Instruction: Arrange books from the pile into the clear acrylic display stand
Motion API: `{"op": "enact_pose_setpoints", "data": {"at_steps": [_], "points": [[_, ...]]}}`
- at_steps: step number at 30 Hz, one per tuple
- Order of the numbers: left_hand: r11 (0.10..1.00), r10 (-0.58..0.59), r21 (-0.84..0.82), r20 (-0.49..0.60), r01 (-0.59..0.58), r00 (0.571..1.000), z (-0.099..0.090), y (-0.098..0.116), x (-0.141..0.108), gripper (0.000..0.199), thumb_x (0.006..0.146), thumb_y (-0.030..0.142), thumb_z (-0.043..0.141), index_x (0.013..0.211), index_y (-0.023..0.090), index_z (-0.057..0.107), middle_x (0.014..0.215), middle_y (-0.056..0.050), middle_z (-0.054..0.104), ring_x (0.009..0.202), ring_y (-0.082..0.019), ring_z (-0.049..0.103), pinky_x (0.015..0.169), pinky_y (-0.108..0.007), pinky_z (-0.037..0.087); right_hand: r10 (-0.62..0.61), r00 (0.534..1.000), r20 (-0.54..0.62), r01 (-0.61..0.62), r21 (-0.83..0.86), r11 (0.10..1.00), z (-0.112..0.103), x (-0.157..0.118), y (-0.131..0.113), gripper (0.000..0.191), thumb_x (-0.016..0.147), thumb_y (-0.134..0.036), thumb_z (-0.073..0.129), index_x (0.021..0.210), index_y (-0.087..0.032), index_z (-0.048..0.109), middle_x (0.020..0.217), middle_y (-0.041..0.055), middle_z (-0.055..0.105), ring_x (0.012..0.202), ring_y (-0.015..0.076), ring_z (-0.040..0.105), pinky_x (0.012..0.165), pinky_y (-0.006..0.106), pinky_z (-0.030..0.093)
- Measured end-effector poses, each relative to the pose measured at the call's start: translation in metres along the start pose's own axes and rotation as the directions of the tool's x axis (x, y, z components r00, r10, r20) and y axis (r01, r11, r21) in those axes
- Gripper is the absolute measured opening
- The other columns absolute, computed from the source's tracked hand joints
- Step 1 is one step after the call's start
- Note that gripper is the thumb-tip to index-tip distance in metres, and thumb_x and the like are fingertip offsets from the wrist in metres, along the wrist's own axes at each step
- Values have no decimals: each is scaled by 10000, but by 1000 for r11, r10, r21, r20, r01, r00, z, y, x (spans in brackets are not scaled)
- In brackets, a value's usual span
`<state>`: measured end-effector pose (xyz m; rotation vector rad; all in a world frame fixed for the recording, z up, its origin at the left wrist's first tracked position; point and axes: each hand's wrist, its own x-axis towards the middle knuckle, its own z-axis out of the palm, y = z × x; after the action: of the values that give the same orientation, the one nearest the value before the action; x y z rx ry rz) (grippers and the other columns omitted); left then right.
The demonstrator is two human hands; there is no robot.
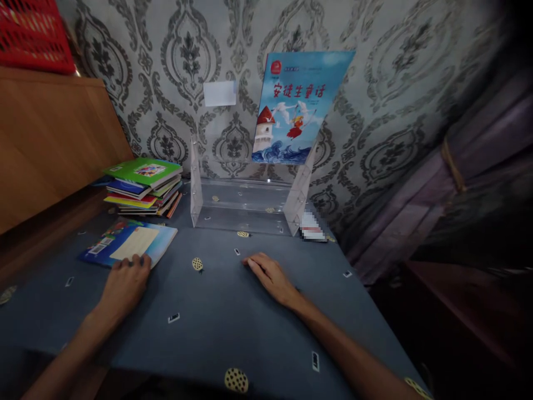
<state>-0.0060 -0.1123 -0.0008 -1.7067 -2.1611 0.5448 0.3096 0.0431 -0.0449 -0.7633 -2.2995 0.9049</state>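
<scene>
Left hand (130, 278) was on the blue book (135, 241), right hand (272, 278) just chilling on the table (208, 333)

The blue book lay flat in front of the book stack (144, 189), fingers over its near edge, couldn't tell if that grip was clenched. Right grip was loose and released, near the clear rack (245, 218) where a fairy-tale book (300, 111) stood at the right end.

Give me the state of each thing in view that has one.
Barcoded book: lying flat, barcode side up
Left hand: fingertips at that book's near edge
Right hand: loosely curled, no object visible in it
Book stack: unevenly piled
Transparent rack: standing upright
Fairy-tale book: upright, front cover outward
Curtain: gathered by a cord
</scene>
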Motion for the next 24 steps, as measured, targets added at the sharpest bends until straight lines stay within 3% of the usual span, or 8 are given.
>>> {"op": "enact_pose_setpoints", "data": {"at_steps": [7,11,14,17,19,20,22,24], "points": [[996,76,-57,50,-73,996,-28,44,-3,485,888,-32,337,1274,26,625,1090,-233,703,940,-327,715,784,-420,573,-14,1000,-1,14,-22,1000,1,0,1,550,1041,-562,277,896,-206,671,931,81,706,916,219,628,848,367,483],[962,166,-220,-11,-164,986,-31,55,-12,363,950,134,457,1261,144,644,1235,-200,679,1035,-340,697,784,-445,591,0,1000,9,0,-25,1000,0,-1,-1,515,1048,-531,294,968,-204,684,969,79,714,950,218,631,873,369,482],[891,190,-404,-78,-205,979,-23,30,-11,334,993,364,465,1231,222,651,1271,-116,687,1137,-313,662,899,-447,565,14,1000,18,-13,-28,1000,-1,-1,-3,503,1051,-516,298,976,-209,690,990,79,713,963,220,633,892,382,482],[919,-100,-390,-93,56,991,-9,-9,2,483,1025,409,316,1329,135,572,1361,-175,614,1185,-368,617,948,-523,518,13,1000,24,-13,-24,1000,-2,-1,-4,498,1052,-511,300,979,-209,689,995,81,712,967,220,635,899,387,484],[908,-214,-369,-5,198,977,5,-31,12,559,1019,459,310,1423,119,491,1395,-188,574,1152,-388,626,936,-535,510,13,1000,22,-13,-22,1000,-2,-1,-4,496,1053,-506,300,977,-202,685,995,83,710,964,217,634,896,382,486],[894,-236,-379,56,239,970,13,-39,17,588,1015,477,313,1432,99,482,1322,-198,616,1112,-376,647,922,-508,518,16,1000,22,-15,-23,1000,-2,-1,-4,495,1055,-502,300,969,-200,683,991,83,709,960,215,633,895,378,486],[881,-229,-413,60,233,972,32,-48,24,607,1012,500,309,1423,93,494,1217,-180,670,1061,-342,669,903,-461,530,23,999,25,-23,-31,999,-1,-1,-4,489,1058,-490,300,948,-200,678,983,78,706,955,209,629,897,370,484],[900,-215,-395,-36,184,976,48,-51,27,602,1002,516,322,1383,100,533,1188,-176,689,1056,-346,661,898,-469,528,22,999,28,-21,-40,999,-1,-2,-3,475,1062,-475,305,945,-200,675,979,73,704,960,205,624,904,364,484]]}}
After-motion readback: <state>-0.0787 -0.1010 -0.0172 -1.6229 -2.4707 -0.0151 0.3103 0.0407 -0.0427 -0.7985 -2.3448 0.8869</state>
